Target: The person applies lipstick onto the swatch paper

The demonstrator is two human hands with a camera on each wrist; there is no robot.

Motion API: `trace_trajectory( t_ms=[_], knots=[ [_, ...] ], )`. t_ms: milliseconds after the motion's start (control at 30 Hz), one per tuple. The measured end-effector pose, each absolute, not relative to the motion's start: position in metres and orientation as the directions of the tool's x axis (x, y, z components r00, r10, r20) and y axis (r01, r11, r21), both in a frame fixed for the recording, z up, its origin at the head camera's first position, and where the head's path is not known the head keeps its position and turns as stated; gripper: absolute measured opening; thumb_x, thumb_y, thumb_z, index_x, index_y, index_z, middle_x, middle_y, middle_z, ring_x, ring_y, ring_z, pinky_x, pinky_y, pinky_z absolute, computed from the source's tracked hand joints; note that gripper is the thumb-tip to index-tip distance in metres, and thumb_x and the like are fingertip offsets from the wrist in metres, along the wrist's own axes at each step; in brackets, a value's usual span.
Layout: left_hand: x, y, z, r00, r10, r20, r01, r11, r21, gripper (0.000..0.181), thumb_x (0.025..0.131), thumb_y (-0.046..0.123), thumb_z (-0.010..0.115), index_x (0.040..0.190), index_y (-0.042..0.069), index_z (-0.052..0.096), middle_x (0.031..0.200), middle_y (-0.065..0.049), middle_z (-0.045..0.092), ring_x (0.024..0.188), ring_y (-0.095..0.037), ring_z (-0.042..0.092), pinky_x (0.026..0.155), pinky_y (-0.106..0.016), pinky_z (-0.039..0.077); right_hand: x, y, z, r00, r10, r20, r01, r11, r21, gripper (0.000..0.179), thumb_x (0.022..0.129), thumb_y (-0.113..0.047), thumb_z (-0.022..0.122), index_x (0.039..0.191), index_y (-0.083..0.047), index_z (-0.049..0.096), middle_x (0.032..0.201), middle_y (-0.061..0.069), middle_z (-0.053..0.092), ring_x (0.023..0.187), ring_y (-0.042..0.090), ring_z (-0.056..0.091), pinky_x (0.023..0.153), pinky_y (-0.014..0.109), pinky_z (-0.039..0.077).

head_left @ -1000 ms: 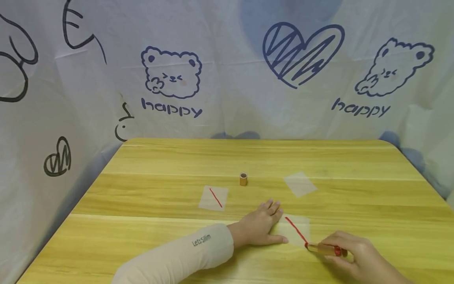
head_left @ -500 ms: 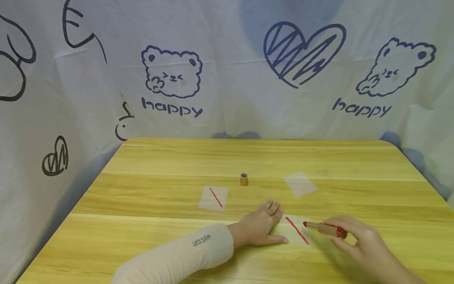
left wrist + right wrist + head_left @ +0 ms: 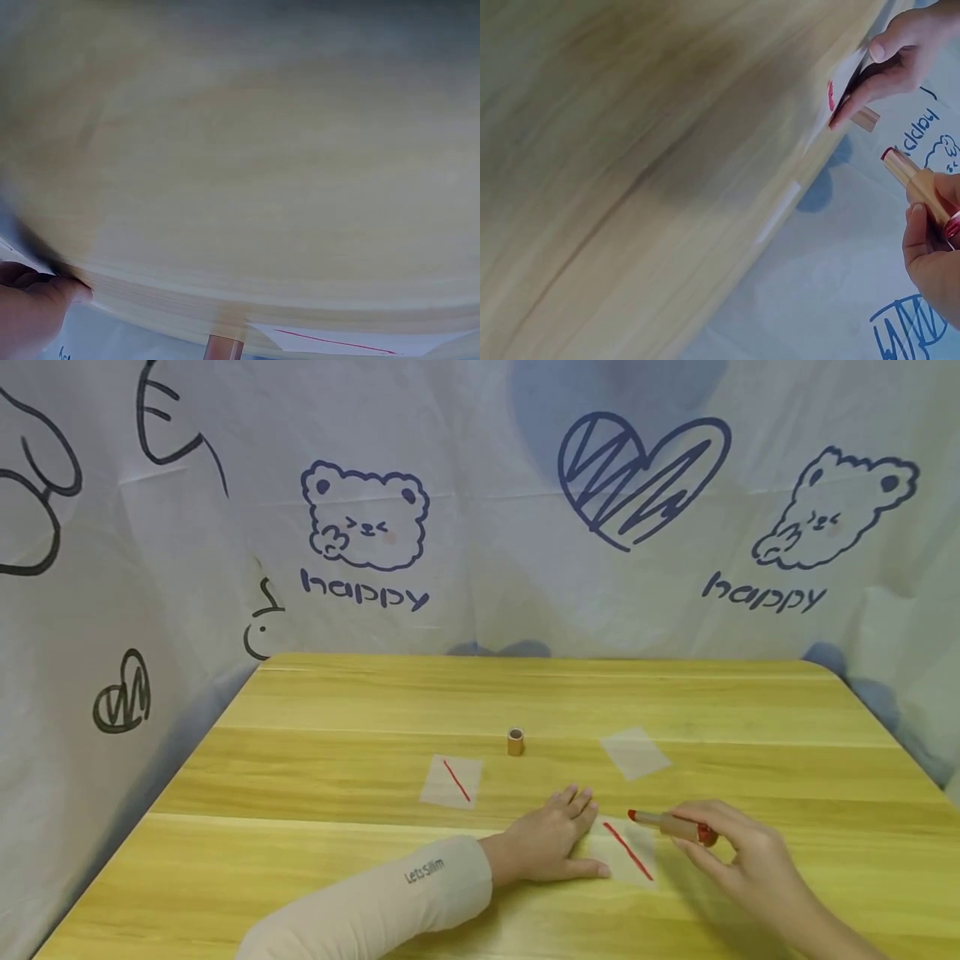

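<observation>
My right hand (image 3: 738,847) pinches a lipstick (image 3: 678,827) between fingers and thumb, its red tip pointing left. That tip hovers over the far edge of a small white paper square (image 3: 641,837), which bears a slanting red line. Flat on the table, my left hand (image 3: 551,839) spreads its fingers at the left side of this square, thumb over its edge. In the right wrist view, the lipstick (image 3: 911,176) shows a gold tube and a red base, raised off the table.
Behind the left hand an open-topped lipstick cap (image 3: 515,742) stands upright. Left of it lies another paper square (image 3: 438,789) with a red line; a plain square (image 3: 635,753) lies to the right. A printed cloth (image 3: 495,568) hangs beyond the wooden table (image 3: 337,693).
The lipstick tip has left the lower end of the red line, and my right hand has lifted it away and up toward the square's far edge. My left hand stays put.
</observation>
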State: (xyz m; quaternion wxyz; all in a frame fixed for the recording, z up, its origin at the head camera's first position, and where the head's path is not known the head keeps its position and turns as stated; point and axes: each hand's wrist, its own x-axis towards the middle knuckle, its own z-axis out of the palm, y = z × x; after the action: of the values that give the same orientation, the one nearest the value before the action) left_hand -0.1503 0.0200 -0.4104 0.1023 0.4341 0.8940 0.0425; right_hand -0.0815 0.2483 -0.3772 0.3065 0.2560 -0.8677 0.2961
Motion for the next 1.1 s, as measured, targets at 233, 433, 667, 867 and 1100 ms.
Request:
trace_trajectory(
  t_ms=[233, 433, 667, 867, 1100],
  knots=[
    [-0.153, 0.021, -0.409, -0.606, 0.785, -0.13, 0.759, 0.619, 0.203, 0.081, 0.091, 0.061, 0.039, 0.145, 0.002, 0.026, 0.152, -0.016, 0.023, 0.142, -0.029, 0.019, 0.114, -0.032, 0.026, -0.089, 0.249, -0.375, -0.679, -0.216, 0.701, -0.599, 0.716, -0.359, 0.033, 0.063, 0.003, 0.079, 0.093, -0.005, 0.069, 0.084, 0.008, 0.068, 0.064, -0.004, 0.043, 0.051, 0.006, 0.034],
    [-0.161, 0.025, -0.402, -0.602, 0.794, -0.078, 0.774, 0.605, 0.187, 0.08, 0.091, 0.059, 0.042, 0.144, 0.0, 0.029, 0.15, -0.018, 0.027, 0.14, -0.032, 0.025, 0.111, -0.034, 0.032, -0.098, 0.249, -0.371, -0.702, -0.163, 0.693, -0.568, 0.715, -0.407, 0.039, 0.058, 0.013, 0.077, 0.093, -0.003, 0.07, 0.083, 0.011, 0.068, 0.06, -0.004, 0.039, 0.043, 0.009, 0.028],
    [-0.173, 0.032, -0.395, -0.634, 0.773, -0.014, 0.762, 0.628, 0.156, 0.077, 0.091, 0.057, 0.045, 0.142, 0.0, 0.034, 0.149, -0.019, 0.031, 0.139, -0.031, 0.028, 0.107, -0.035, 0.038, -0.113, 0.249, -0.365, -0.726, -0.095, 0.681, -0.543, 0.686, -0.484, 0.037, 0.06, 0.017, 0.075, 0.094, 0.001, 0.07, 0.077, 0.014, 0.067, 0.058, -0.006, 0.039, 0.042, 0.013, 0.029],
    [-0.186, 0.038, -0.391, -0.669, 0.743, -0.011, 0.731, 0.66, 0.175, 0.079, 0.091, 0.058, 0.044, 0.142, 0.0, 0.033, 0.149, -0.019, 0.029, 0.14, -0.031, 0.026, 0.112, -0.034, 0.031, -0.126, 0.252, -0.364, -0.737, -0.071, 0.672, -0.528, 0.682, -0.507, 0.037, 0.063, 0.015, 0.075, 0.097, 0.001, 0.07, 0.079, 0.016, 0.068, 0.064, -0.012, 0.045, 0.044, 0.013, 0.032],
    [-0.202, 0.05, -0.394, -0.703, 0.71, -0.038, 0.696, 0.698, 0.17, 0.083, 0.09, 0.06, 0.043, 0.144, -0.001, 0.029, 0.151, -0.02, 0.026, 0.141, -0.031, 0.024, 0.114, -0.033, 0.027, -0.14, 0.255, -0.37, -0.779, -0.063, 0.624, -0.48, 0.701, -0.528, 0.031, 0.069, 0.01, 0.074, 0.099, 0.002, 0.069, 0.081, 0.018, 0.068, 0.065, -0.011, 0.044, 0.044, 0.013, 0.031]
  ],
)
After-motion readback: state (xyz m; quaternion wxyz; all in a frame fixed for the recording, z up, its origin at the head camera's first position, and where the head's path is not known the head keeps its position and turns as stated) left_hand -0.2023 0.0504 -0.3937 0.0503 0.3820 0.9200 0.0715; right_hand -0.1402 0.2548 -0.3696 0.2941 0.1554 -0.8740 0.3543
